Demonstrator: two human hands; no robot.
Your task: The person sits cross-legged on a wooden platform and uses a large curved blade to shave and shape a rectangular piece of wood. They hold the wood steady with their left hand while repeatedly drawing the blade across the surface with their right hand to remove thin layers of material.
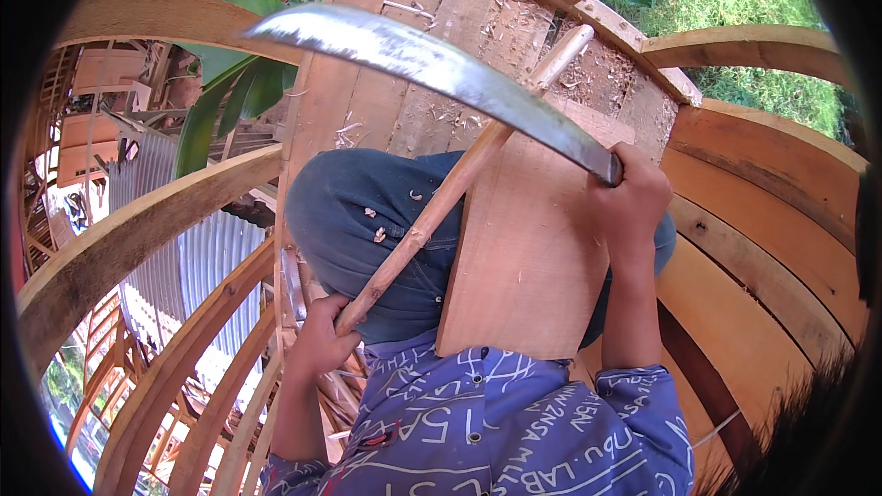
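A long pale wooden stick (438, 209) slants across my lap, with its near end in the closed grip of my left hand (323, 340). Its far part passes under the curved steel blade of a machete (418, 60) and shows again past it. My right hand (634, 195) is wrapped around the machete's handle, which the fingers hide. The blade reaches up and left from that hand. A flat wooden board (533, 248) lies across my thighs under the stick; I cannot tell whether blade and stick touch.
Wood shavings lie on the plank floor (367, 83) ahead and on my trousers (367, 188). Curved wooden ribs (152, 188) stand at the left, and planked siding (735, 285) rises at the right. Beyond the ribs are corrugated metal sheets (220, 262) and large green leaves (197, 124).
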